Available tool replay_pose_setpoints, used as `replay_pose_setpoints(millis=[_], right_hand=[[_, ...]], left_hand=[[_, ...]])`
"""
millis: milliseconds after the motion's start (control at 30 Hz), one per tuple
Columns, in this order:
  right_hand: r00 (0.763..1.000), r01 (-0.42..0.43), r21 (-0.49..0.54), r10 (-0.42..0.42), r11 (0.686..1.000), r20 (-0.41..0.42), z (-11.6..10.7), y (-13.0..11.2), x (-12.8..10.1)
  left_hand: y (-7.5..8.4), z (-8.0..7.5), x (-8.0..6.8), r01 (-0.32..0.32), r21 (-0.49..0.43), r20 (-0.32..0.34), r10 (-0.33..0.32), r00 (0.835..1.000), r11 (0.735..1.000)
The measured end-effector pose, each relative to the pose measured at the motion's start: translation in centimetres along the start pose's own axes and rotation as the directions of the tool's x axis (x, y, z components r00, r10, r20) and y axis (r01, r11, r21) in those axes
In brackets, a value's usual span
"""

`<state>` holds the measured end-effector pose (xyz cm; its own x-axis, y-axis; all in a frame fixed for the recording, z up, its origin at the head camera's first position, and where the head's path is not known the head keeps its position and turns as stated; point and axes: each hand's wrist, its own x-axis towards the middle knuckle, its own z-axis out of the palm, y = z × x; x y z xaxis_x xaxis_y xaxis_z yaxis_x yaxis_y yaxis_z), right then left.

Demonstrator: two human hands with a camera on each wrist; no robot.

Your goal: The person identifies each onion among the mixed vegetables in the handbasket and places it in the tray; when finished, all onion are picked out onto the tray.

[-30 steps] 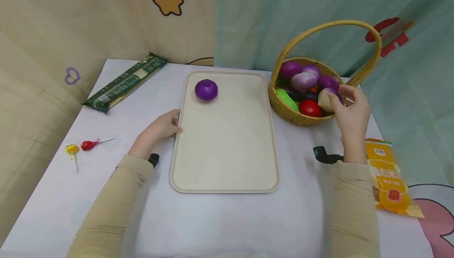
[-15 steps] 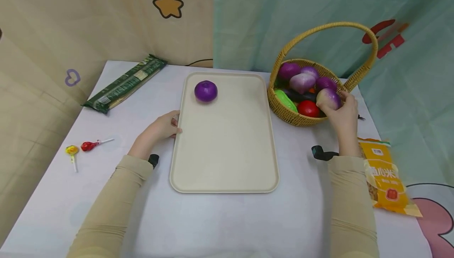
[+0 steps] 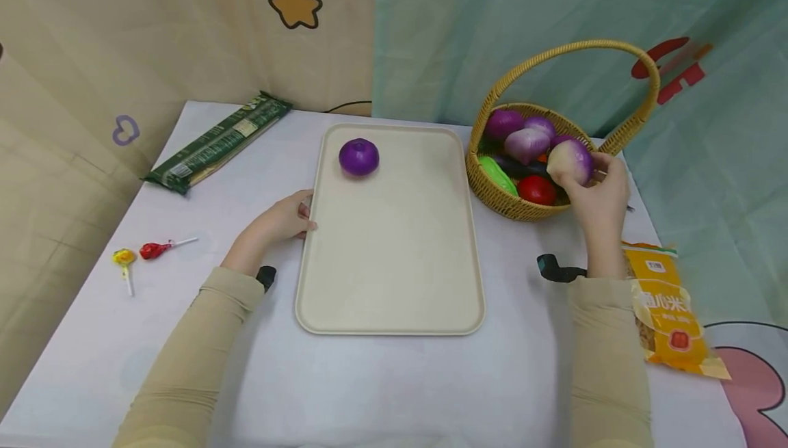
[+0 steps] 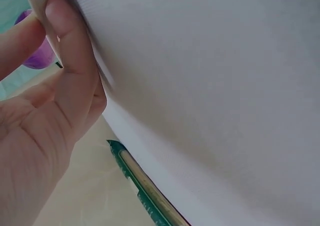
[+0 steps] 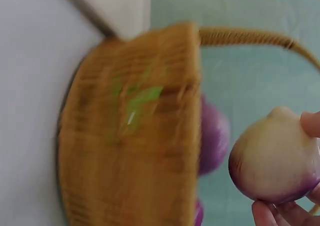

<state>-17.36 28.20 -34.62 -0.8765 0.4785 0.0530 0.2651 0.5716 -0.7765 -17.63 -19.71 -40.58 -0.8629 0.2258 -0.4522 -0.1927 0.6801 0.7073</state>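
Observation:
In the head view my right hand (image 3: 600, 191) holds a round purple-and-white onion (image 3: 570, 161) at the near right rim of the wicker basket (image 3: 517, 210). The right wrist view shows the onion (image 5: 275, 158) raised beside the basket rim, its cream side facing the camera, thumb and fingertips around it. My left hand (image 3: 280, 219) grips the left edge of the cream tray (image 3: 394, 249); in the left wrist view the thumb and fingers pinch that edge. A dark purple round vegetable (image 3: 359, 156) sits at the tray's far left.
Inside the basket lie a red tomato (image 3: 537, 190), a green vegetable (image 3: 497, 174), a dark eggplant (image 3: 517, 166) and several purple vegetables (image 3: 505, 123). A green packet (image 3: 218, 143) lies back left, two lollipops (image 3: 154, 250) at left, a yellow bag (image 3: 671, 311) at right.
My right hand has closed around the purple-and-white onion, turned it and raised it slightly within the basket. The left hand and the tray have stayed put.

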Motion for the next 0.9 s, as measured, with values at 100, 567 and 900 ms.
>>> replay_pose_setpoints(millis=[100, 567, 900], right_hand=[[0.997, 0.077, 0.087, -0.079, 0.993, 0.013, 0.8, -2.0, -1.3], [0.906, 0.150, 0.302, -0.253, 0.941, 0.339, 12.2, -8.1, -3.2], [0.883, -0.156, 0.316, -0.011, 0.936, 0.469, 20.6, -8.3, -2.4]], left_hand=[[-0.2, -0.2, 0.2, -0.008, -0.036, 0.010, 0.009, 1.000, 0.999], [-0.5, -1.0, 0.3, 0.003, -0.116, 0.046, 0.003, 0.999, 0.993], [-0.8, -0.4, 0.1, 0.011, -0.130, 0.034, -0.006, 0.999, 0.991]])
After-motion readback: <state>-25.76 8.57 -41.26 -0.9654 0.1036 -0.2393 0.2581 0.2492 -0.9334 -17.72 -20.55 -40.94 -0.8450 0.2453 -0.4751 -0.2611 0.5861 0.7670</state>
